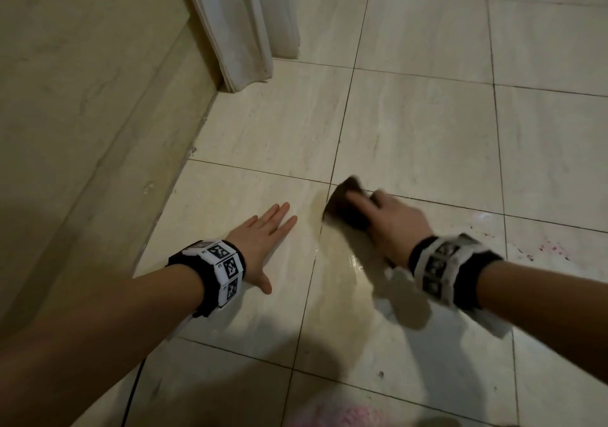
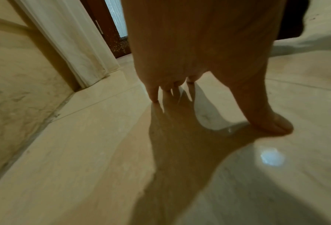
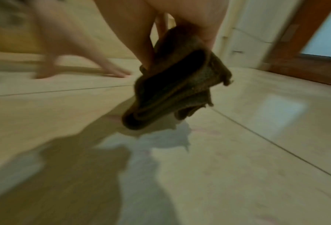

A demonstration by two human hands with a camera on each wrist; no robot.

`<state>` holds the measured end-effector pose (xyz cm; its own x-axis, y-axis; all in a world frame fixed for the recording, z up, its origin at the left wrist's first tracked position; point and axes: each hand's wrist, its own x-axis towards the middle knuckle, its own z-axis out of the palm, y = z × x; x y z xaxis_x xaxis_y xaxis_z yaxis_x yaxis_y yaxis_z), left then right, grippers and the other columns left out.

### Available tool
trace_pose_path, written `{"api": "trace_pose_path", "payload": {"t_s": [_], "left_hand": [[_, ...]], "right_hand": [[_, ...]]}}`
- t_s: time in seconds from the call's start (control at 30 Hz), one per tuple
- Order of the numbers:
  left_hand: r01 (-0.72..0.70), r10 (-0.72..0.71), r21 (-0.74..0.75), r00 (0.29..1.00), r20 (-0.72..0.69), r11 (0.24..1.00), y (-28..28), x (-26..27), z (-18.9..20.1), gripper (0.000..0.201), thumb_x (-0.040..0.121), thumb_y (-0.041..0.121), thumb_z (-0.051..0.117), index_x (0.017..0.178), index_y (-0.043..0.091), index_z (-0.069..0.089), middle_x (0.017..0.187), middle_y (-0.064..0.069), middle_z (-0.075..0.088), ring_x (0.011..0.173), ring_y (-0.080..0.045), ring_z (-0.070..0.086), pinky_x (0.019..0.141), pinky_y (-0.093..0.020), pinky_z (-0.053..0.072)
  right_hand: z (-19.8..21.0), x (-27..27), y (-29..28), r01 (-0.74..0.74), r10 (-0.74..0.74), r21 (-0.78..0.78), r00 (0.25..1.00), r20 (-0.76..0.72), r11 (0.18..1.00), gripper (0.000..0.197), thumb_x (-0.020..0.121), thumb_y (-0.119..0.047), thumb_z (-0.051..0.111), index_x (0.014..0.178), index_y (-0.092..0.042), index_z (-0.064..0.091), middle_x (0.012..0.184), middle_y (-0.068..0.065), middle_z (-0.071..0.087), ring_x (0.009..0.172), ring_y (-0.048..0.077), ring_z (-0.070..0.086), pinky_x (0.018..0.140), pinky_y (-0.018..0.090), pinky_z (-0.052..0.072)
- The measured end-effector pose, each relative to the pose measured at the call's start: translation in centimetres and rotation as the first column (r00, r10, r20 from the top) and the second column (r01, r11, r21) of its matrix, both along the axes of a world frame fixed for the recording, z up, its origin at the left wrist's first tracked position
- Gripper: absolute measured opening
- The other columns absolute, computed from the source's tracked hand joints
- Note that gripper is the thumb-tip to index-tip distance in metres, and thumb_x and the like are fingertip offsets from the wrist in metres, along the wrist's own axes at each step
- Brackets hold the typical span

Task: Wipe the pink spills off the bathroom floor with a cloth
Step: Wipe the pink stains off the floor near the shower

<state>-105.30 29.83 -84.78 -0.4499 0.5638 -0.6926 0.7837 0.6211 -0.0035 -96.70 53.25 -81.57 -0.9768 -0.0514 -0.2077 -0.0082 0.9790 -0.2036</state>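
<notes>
My right hand (image 1: pixel 385 219) grips a folded dark brown cloth (image 1: pixel 345 206) at a tile joint of the beige floor. In the right wrist view the cloth (image 3: pixel 176 91) hangs from my fingers, its lower fold just above the wet tile. A wet sheen (image 1: pixel 345 278) spreads on the tile near the cloth. Pink specks (image 1: pixel 552 250) lie on the floor to the right of my right wrist. A faint pink smear (image 3: pixel 206 130) shows by the cloth. My left hand (image 1: pixel 263 236) lies flat on the floor, fingers straight, left of the cloth; its fingertips (image 2: pixel 155 99) touch the tile.
A beige wall (image 1: pixel 82 114) runs along the left. A white door frame (image 1: pixel 243 32) stands at the back, with a brown door (image 2: pixel 110 30) beyond it. A pink fuzzy patch (image 1: pixel 335 415) lies at the bottom edge. Tiled floor (image 1: pixel 460 97) stretches back and right.
</notes>
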Motion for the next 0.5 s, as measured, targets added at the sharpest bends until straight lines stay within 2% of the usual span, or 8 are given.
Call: {"api": "trace_pose_path", "payload": {"t_s": [0.03, 0.1, 0.2, 0.27, 0.37, 0.43, 0.47, 0.5], "left_hand": [[-0.006, 0.006, -0.005, 1.0, 0.007, 1.0, 0.1, 0.1, 0.0, 0.134, 0.067, 0.055, 0.076, 0.145, 0.02, -0.028, 0.149, -0.003, -0.038, 0.141, -0.019, -0.026, 0.117, -0.037, 0.0], [-0.011, 0.011, -0.012, 1.0, 0.012, 1.0, 0.2, 0.1, 0.0, 0.134, 0.067, 0.055, 0.076, 0.145, 0.02, -0.028, 0.148, -0.002, -0.039, 0.141, -0.019, -0.026, 0.117, -0.037, 0.001], [-0.018, 0.018, -0.011, 1.0, 0.016, 1.0, 0.1, 0.1, 0.1, 0.135, 0.067, 0.055, 0.076, 0.144, 0.02, -0.028, 0.148, -0.002, -0.039, 0.141, -0.019, -0.026, 0.117, -0.036, 0.001], [-0.018, 0.018, -0.013, 1.0, 0.013, 1.0, 0.1, 0.1, 0.1, 0.135, 0.067, 0.055, 0.076, 0.144, 0.02, -0.028, 0.148, -0.002, -0.039, 0.141, -0.019, -0.025, 0.118, -0.035, 0.002], [-0.026, 0.026, -0.016, 1.0, 0.005, 1.0, 0.2, 0.2, 0.1, 0.134, 0.067, 0.054, 0.076, 0.145, 0.021, -0.027, 0.148, -0.002, -0.039, 0.142, -0.018, -0.025, 0.117, -0.034, 0.003], [-0.032, 0.032, -0.017, 0.999, -0.004, 0.999, 0.4, 0.3, 0.2, 0.133, 0.067, 0.053, 0.076, 0.145, 0.02, -0.027, 0.149, -0.002, -0.038, 0.142, -0.019, -0.025, 0.117, -0.034, 0.004], [-0.034, 0.034, -0.016, 0.999, -0.008, 0.999, 0.4, 0.4, 0.2, 0.133, 0.068, 0.052, 0.076, 0.145, 0.02, -0.027, 0.149, -0.002, -0.038, 0.142, -0.019, -0.024, 0.117, -0.034, 0.003], [-0.034, 0.033, -0.017, 0.999, -0.012, 0.999, 0.5, 0.4, 0.3, 0.133, 0.068, 0.052, 0.076, 0.145, 0.02, -0.027, 0.149, -0.002, -0.038, 0.142, -0.019, -0.024, 0.117, -0.034, 0.002]], "right_hand": [[0.1, -1.2, 1.3, 0.124, -0.126, 0.039, 0.992, 0.032, 0.991, 0.061, 0.09, -0.034, 0.037, 0.148, -0.026, 0.019, 0.122, 0.011, 0.044, 0.106, 0.03, 0.05, 0.076, 0.032, 0.041], [-0.4, -3.0, 3.0, 0.321, -0.33, 0.084, 0.934, 0.133, 0.943, 0.074, 0.087, -0.015, 0.055, 0.148, -0.023, 0.014, 0.127, 0.014, 0.039, 0.111, 0.031, 0.047, 0.079, 0.037, 0.044], [-1.1, -3.6, 3.1, 0.368, -0.383, 0.106, 0.887, 0.257, 0.924, 0.086, 0.081, -0.008, 0.064, 0.147, -0.016, 0.01, 0.132, 0.017, 0.036, 0.114, 0.032, 0.045, 0.085, 0.04, 0.047], [-0.9, -2.9, 2.2, 0.273, -0.289, 0.097, 0.924, 0.25, 0.957, 0.084, 0.083, -0.01, 0.063, 0.148, -0.016, 0.01, 0.133, 0.017, 0.036, 0.113, 0.032, 0.047, 0.087, 0.04, 0.047], [-0.9, -0.1, -1.1, 0.04, -0.045, 0.027, 0.971, 0.236, 0.999, 0.064, 0.093, -0.022, 0.048, 0.148, -0.015, 0.016, 0.129, 0.016, 0.04, 0.11, 0.032, 0.048, 0.086, 0.038, 0.046], [-1.0, 2.7, -3.8, -0.131, 0.136, -0.042, 0.97, 0.201, 0.991, 0.053, 0.091, -0.028, 0.049, 0.139, -0.01, 0.038, 0.111, 0.018, 0.053, 0.091, 0.033, 0.059, 0.069, 0.036, 0.052], [-1.1, 4.3, -4.8, -0.207, 0.22, -0.081, 0.952, 0.214, 0.975, 0.052, 0.082, -0.03, 0.061, 0.129, -0.009, 0.049, 0.096, 0.017, 0.059, 0.074, 0.032, 0.062, 0.054, 0.034, 0.051], [-1.4, 5.4, -5.6, -0.299, 0.311, -0.086, 0.929, 0.202, 0.95, 0.059, 0.072, -0.028, 0.072, 0.124, -0.01, 0.051, 0.089, 0.017, 0.061, 0.064, 0.03, 0.061, 0.047, 0.032, 0.049]]}}
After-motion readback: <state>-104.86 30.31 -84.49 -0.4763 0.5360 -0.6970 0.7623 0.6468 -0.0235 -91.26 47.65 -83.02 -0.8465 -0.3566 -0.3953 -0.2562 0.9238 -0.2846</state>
